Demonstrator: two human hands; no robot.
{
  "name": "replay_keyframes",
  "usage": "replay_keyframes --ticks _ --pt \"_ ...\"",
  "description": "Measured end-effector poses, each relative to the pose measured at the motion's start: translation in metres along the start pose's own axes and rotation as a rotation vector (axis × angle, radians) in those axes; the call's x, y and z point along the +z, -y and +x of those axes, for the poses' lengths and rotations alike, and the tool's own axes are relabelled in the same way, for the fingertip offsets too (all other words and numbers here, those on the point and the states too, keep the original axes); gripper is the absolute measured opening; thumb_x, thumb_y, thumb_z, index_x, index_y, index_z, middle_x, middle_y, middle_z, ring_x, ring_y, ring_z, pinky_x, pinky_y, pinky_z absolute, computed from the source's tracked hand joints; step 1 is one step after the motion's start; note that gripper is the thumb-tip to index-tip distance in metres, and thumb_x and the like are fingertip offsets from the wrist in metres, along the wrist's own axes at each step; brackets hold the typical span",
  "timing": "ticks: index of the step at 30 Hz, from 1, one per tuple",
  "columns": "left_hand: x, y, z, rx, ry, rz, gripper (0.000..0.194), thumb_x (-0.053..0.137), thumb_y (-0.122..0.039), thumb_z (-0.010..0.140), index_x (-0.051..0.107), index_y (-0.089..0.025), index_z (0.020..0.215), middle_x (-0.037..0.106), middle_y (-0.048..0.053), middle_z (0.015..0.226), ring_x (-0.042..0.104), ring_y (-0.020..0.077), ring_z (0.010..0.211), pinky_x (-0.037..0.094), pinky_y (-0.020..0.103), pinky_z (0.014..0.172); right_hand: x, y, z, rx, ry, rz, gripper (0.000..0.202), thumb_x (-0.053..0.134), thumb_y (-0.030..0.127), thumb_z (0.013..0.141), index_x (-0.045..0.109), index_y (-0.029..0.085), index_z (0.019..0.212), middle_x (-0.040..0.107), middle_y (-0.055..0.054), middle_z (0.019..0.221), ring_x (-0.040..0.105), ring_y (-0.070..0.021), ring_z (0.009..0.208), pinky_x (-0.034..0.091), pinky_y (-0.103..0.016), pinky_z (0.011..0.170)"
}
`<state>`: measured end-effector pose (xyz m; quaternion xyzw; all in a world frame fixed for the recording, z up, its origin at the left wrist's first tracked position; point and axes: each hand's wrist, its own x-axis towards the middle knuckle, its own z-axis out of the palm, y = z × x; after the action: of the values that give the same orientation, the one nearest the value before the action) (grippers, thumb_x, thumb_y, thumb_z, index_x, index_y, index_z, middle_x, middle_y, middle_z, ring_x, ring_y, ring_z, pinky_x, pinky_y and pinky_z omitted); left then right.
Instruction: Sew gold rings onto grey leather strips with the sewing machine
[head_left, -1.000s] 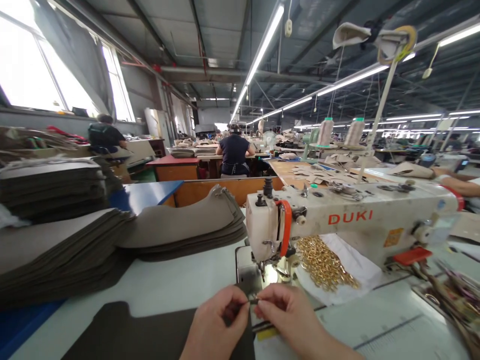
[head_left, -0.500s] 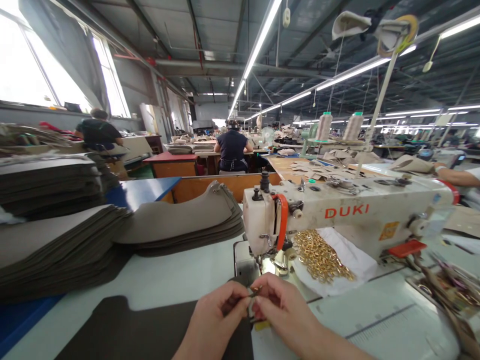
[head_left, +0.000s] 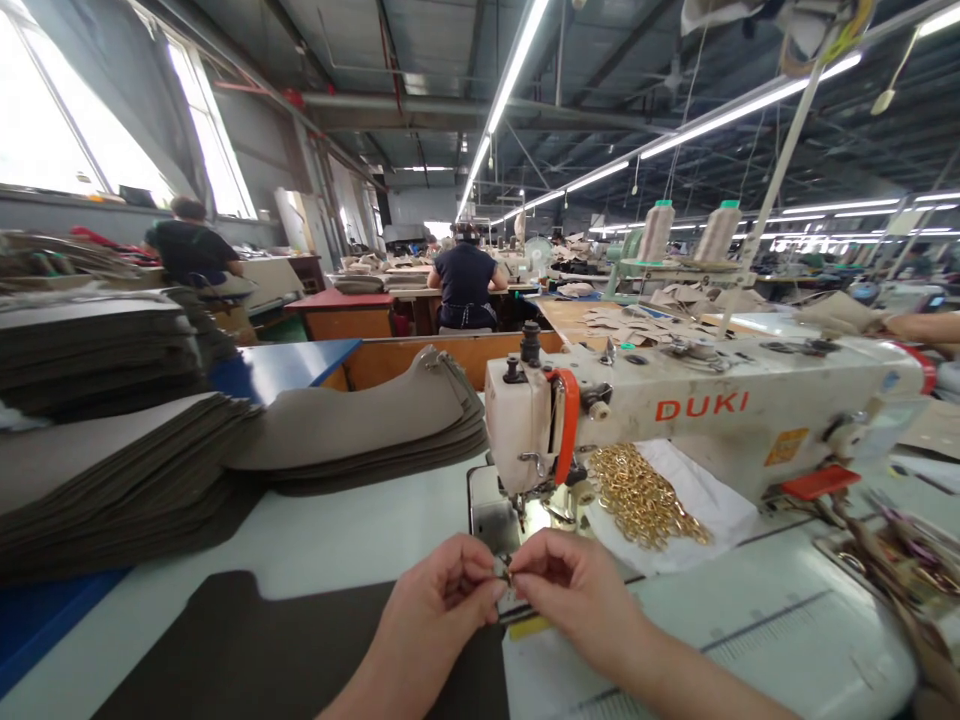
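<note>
In front of the sewing machine's needle area, my left hand (head_left: 446, 605) and my right hand (head_left: 570, 590) meet with fingertips pinched. Between them is a small metal piece (head_left: 507, 573), partly gold and mostly covered by the fingers; its exact kind cannot be made out. A dark grey cut panel (head_left: 300, 640) lies flat beneath my left wrist. The white sewing machine (head_left: 705, 410) stands just beyond my hands. Behind its head, a pile of small gold metal fittings (head_left: 645, 495) rests on a white cloth (head_left: 724, 505).
Stacks of grey cut panels (head_left: 360, 410) fill the table's left side, with another stack (head_left: 97, 460) nearer the edge. A tray of oddments (head_left: 911, 555) sits at the right. Two thread cones (head_left: 658, 232) stand behind the machine. A person (head_left: 465, 280) sits ahead, facing away.
The fingertips have shifted slightly around the small metal piece, and less gold shows between them. The view has tilted and turned a little; the panels and fittings have stayed put.
</note>
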<state>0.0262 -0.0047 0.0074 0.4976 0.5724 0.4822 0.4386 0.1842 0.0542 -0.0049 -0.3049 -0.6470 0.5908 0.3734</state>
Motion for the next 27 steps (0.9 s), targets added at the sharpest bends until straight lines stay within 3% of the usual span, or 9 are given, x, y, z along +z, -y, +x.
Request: replay_keyframes --ticks 3,6,9,14,19,22,27 --pt "-0.001 -0.001 0.0 0.006 0.026 -0.024 0.016 0.068 -0.029 0.065 0.058 -0.019 0.073 0.061 -0.006 0.058 0.058 0.012 0.054 0.046 0.023 0.054 -0.001 0.001 0.001 0.06 0.041 0.032 0.007 0.064 0.022 0.066 0.059 0.018 0.07 0.052 0.006 0.056 0.046 -0.0094 0.052 0.037 -0.022 0.053" --pt "-0.003 -0.005 0.0 -0.009 0.07 -0.063 0.021 0.067 -0.036 0.07 0.061 -0.018 0.076 0.064 -0.003 0.059 0.06 0.0125 0.056 0.047 0.024 0.056 -0.005 0.004 0.001 0.143 0.101 0.11 0.018 0.071 0.031 0.066 0.061 0.018 0.072 0.058 0.004 0.061 0.054 -0.011 0.057 0.044 -0.024 0.059" --pt "-0.004 -0.01 0.001 -0.07 0.089 -0.171 0.03 0.062 -0.044 0.076 0.065 -0.015 0.083 0.068 0.0 0.062 0.062 0.013 0.06 0.049 0.025 0.062 -0.009 0.006 0.0 0.163 0.074 0.151 0.025 0.075 0.038 0.067 0.064 0.018 0.076 0.062 0.003 0.065 0.059 -0.0128 0.061 0.048 -0.027 0.064" --pt "-0.003 -0.014 0.002 -0.15 0.181 -0.264 0.022 0.073 -0.033 0.066 0.064 -0.015 0.077 0.068 -0.001 0.065 0.061 0.0112 0.063 0.047 0.023 0.064 -0.01 0.003 -0.002 0.153 0.085 0.163 0.025 0.077 0.04 0.068 0.066 0.019 0.076 0.066 0.002 0.068 0.061 -0.0132 0.063 0.051 -0.029 0.067" --pt "-0.002 -0.016 0.0 -0.18 0.201 -0.242 0.015 0.071 -0.024 0.062 0.06 -0.015 0.069 0.064 -0.002 0.059 0.058 0.0102 0.058 0.044 0.022 0.06 -0.005 0.004 -0.004 0.165 0.128 0.16 0.028 0.077 0.042 0.068 0.063 0.018 0.075 0.065 0.001 0.068 0.062 -0.0143 0.063 0.051 -0.029 0.066" --pt "-0.002 -0.014 0.0 -0.167 0.197 -0.207 0.012 0.066 -0.02 0.06 0.058 -0.016 0.067 0.06 -0.004 0.057 0.054 0.0101 0.057 0.041 0.022 0.058 -0.002 0.008 -0.008 0.119 0.156 0.131 0.024 0.073 0.038 0.072 0.061 0.019 0.078 0.064 0.001 0.071 0.062 -0.0154 0.068 0.05 -0.029 0.067" --pt "-0.002 -0.001 0.001 -0.063 0.122 -0.108 0.005 0.058 -0.017 0.06 0.054 -0.016 0.063 0.049 -0.008 0.056 0.041 0.0075 0.053 0.03 0.02 0.051 0.005 0.014 -0.015 -0.053 0.078 -0.174 0.016 0.068 0.019 0.07 0.06 0.019 0.083 0.061 0.0 0.079 0.057 -0.0158 0.075 0.045 -0.027 0.07"
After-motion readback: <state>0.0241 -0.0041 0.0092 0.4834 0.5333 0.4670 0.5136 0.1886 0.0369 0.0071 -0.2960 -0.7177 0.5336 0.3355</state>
